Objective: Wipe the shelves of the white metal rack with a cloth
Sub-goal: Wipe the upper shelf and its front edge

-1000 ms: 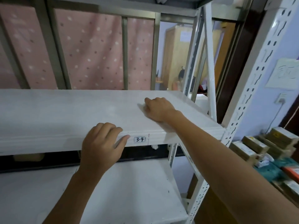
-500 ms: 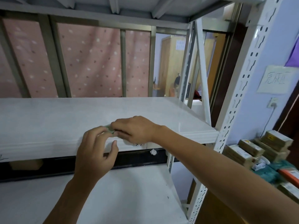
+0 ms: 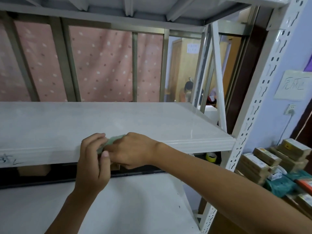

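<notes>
Two hands (apparently) around cloth (image 3: pixel 112 140)

Boxes (image 3: pixel 276 159) lie right of the rack (image 3: pixel 260 105); curtain (image 3: pixel 104 65) behind.

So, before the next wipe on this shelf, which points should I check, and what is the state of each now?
1. Cloth in grasp: ok, left hand and right hand both pinch it.
2. Cloth spread flat: not ok, it is bunched.
3. Cloth at the shelf front edge: ok.
4. Shelf top free of objects: ok.
5. Shelf already clean: cannot tell.
6. Lower shelf: not ok, dark specks visible.
</notes>
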The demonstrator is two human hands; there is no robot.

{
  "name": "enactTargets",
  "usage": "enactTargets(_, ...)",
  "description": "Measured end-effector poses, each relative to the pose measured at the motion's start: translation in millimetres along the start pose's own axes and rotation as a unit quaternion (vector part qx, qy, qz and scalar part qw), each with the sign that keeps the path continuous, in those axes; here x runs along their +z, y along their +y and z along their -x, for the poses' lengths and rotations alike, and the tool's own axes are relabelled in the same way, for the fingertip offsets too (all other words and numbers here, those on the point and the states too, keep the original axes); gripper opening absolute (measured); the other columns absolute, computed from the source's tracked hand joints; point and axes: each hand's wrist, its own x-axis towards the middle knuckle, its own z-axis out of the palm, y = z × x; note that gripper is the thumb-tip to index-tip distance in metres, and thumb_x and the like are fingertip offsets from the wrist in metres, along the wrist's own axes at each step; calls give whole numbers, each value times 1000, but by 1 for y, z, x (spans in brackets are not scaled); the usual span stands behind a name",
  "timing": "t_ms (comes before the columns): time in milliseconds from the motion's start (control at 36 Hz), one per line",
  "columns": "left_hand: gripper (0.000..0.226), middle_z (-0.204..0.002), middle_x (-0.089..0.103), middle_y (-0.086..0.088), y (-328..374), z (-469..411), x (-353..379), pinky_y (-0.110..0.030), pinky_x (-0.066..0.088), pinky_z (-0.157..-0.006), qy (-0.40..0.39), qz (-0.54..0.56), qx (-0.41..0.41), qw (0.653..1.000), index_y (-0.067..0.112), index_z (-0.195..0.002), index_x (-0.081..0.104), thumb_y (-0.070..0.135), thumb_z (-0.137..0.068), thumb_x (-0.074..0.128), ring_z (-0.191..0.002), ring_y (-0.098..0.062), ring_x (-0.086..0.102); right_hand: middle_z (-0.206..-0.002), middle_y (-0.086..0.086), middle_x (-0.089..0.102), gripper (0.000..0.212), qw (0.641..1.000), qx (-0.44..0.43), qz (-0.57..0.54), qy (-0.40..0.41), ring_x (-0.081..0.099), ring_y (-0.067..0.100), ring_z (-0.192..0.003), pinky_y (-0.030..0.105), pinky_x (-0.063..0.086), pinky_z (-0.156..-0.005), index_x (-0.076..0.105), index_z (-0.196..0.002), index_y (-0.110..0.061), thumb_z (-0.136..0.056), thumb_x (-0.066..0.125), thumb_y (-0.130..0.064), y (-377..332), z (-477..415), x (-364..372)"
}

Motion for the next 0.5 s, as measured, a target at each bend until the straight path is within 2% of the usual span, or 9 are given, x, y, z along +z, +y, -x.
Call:
enactTargets(83,36,-120,58,-27,2,0,3,-16,41,-110,1,-10,1,1000,-15,-112,61,10,-98,41,-117,-16,54,-104,2,66,28,999,28,40,-4,63,27,-71,28,29,-46,63,-115,-15,-87,61,-21,4,15,-7)
enactTargets(139,35,-116,61,-26,2,2,8,-19,45,-106,-9,-22,0,1000,-14,-110,63,11,-99,41,-112,-23,57,-99,1,65,25,998,52,42,13,63,27,-69,28,26,-46,63,-112,-15,-87,66,-22,9,32,-16)
enactTargets(222,31,-111,69,-23,0,7,22,-40,57,-94,-27,-79,40,996,-11,-108,68,11,-102,46,-104,-35,67,-96,0,65,22,989,131,61,23,62,27,-63,28,31,-45,61,-112,-17,-91,63,-25,20,62,-30)
enactTargets(278,24,-107,73,-19,3,8,33,-46,61,-85,-34,-111,81,990,-8,-104,73,7,-99,53,-99,-35,71,-97,-1,65,23,973,218,78,16,62,27,-61,29,35,-48,59,-115,-19,-93,60,-25,29,86,-36)
enactTargets(333,19,-106,74,-16,13,7,46,-47,61,-82,-43,-122,111,985,-5,-100,74,5,-97,58,-97,-34,72,-96,-1,63,20,943,317,99,-6,63,29,-64,31,39,-51,56,-113,-18,-95,55,-24,38,112,-40)
enactTargets(417,14,-103,74,-14,33,6,68,-44,60,-83,-46,-130,146,980,-2,-99,74,3,-94,62,-95,-33,71,-93,2,61,12,876,467,120,-29,64,33,-73,36,45,-57,53,-106,-15,-98,48,-23,52,149,-45)
enactTargets(500,11,-101,73,-12,49,3,88,-39,59,-82,-58,-122,158,978,0,-99,74,3,-94,65,-93,-31,69,-94,6,63,14,809,572,124,-50,68,34,-83,39,46,-62,55,-103,-11,-100,47,-22,63,185,-44)
